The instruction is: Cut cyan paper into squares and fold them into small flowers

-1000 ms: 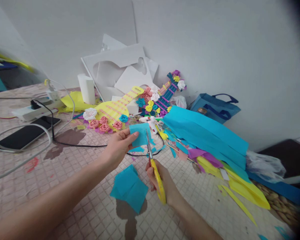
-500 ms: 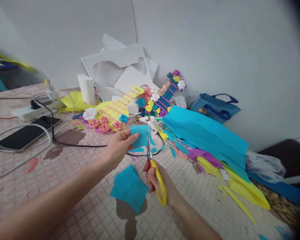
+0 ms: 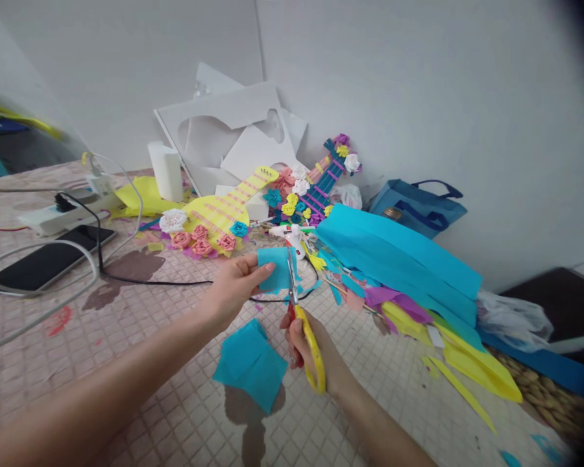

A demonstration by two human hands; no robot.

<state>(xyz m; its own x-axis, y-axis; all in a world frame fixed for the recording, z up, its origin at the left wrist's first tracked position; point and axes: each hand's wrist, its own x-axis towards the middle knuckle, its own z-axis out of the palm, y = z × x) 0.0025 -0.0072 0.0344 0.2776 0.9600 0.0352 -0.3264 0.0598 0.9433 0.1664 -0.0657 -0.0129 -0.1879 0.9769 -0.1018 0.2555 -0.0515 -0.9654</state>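
My left hand (image 3: 236,285) pinches a small blue paper square (image 3: 272,269) between thumb and fingers, holding it above the table. Scissors (image 3: 313,344) with yellow and red handles are in my right hand (image 3: 316,353), my fingers wrapped round the grips. Their blades lie along the right edge of the square and look nearly closed. Below my hands, several cut blue paper pieces (image 3: 253,366) lie overlapping on the tabletop. Narrow blue scraps lie behind the blades.
A white glue gun (image 3: 294,240) and its black cable lie beyond my hands. Behind are a yellow paper guitar (image 3: 219,214) with paper flowers and a dark blue one (image 3: 324,188). Blue paper (image 3: 399,259) lies right; a phone (image 3: 53,256) and power strip (image 3: 61,217) sit left.
The blue square and my left hand have shifted slightly right and down relative to the table. The scissor blades stay at the square's right edge.
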